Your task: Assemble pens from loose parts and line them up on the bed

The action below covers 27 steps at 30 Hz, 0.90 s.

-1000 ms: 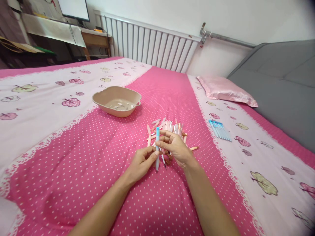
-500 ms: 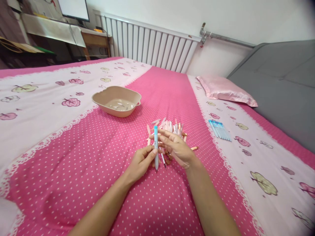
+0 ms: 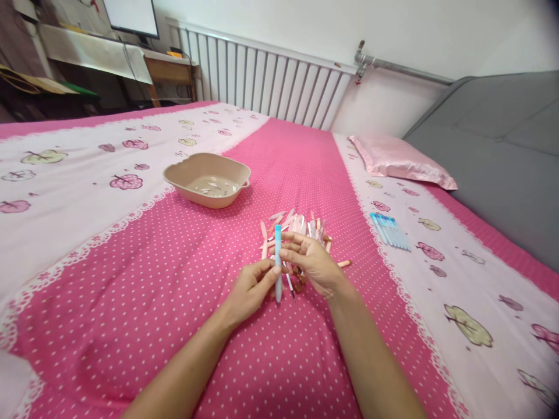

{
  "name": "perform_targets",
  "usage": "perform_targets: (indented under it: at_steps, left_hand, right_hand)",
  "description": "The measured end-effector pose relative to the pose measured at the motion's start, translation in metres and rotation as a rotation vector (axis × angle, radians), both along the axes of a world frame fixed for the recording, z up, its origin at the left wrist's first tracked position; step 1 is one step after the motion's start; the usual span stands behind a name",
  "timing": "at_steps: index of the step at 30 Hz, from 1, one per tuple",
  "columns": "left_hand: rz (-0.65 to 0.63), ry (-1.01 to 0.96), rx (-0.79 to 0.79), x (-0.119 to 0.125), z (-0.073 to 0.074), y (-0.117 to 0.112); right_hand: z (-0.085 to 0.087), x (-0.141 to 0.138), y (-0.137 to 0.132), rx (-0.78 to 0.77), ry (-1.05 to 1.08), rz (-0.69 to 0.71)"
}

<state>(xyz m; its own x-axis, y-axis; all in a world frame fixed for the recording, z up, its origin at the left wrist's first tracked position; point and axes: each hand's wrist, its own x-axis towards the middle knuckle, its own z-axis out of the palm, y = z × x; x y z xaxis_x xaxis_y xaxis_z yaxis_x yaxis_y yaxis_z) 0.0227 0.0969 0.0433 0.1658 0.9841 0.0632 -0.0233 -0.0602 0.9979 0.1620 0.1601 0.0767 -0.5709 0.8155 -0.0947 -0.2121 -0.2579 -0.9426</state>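
Observation:
A light blue and grey pen [image 3: 278, 247] stands nearly upright between my hands, its brighter blue end at the top. My left hand [image 3: 254, 285] pinches its lower part between thumb and fingers. Against the upper part, from the right, rest the bent fingers and thumb of my right hand [image 3: 311, 262]. Just behind and under the hands lies a loose pile of pens [image 3: 298, 223] in pink, white and brown, partly hidden by my right hand. Off to the right, several blue-topped pens [image 3: 390, 231] lie side by side in a row.
A beige plastic basin [image 3: 205, 169] with small pale pieces on its bottom stands on the pink dotted bedspread [image 3: 183, 279], left of the pile. A pink pillow [image 3: 399, 162] lies by the grey headboard [image 3: 502, 139]. Behind the bed are a white radiator [image 3: 266, 78] and a desk.
The fingers of my right hand have drawn in from behind the pen and closed towards its upper right side. My left hand keeps its grip, and the pen has barely shifted.

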Motion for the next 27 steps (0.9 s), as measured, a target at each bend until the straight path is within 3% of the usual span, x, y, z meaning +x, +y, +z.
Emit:
perform_targets:
  at_steps: [9, 17, 27]
  left_hand:
    - [-0.013, 0.028, 0.016, -0.0008, 0.0025, -0.0003]
    - [-0.122, -0.187, -0.061, -0.0010, 0.0078, -0.0032]
    - [-0.121, -0.263, -0.133, -0.0007, 0.0049, -0.0014]
  right_hand:
    - [-0.0012, -0.0003, -0.0008, -0.029, 0.014, -0.018]
    - [0.0027, 0.0041, -0.0033, -0.041, 0.038, 0.235]
    - [0.0010, 0.0046, -0.0011, -0.072, 0.036, 0.177]
